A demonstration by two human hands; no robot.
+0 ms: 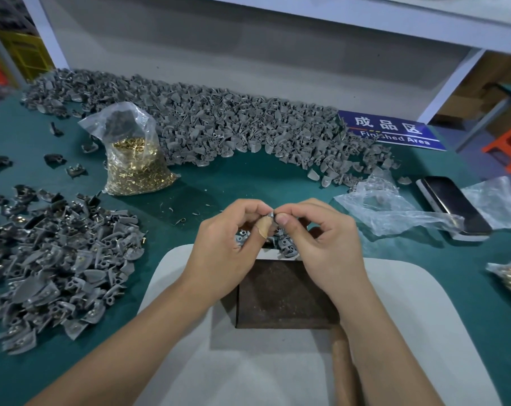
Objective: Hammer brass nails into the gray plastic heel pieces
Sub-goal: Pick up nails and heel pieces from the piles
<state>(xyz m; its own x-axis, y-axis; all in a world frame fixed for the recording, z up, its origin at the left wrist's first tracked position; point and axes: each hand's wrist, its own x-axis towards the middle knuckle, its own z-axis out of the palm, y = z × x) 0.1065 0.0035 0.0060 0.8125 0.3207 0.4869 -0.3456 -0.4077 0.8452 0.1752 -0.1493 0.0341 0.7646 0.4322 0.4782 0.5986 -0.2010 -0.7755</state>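
Pinching one small heel piece (271,215) between them, the left hand (229,238) and right hand (321,244) meet above the block (286,294), fingers curled, thumbs up front. Whether a nail is already seated I cannot tell. Risk, as I judge it: the tiny piece slips from the fingertips into the loose pieces (286,247) just beyond the block, or the nail goes in crooked. The hammer handle (343,364) lies under the right wrist; the nail bag (134,165) sits well left.
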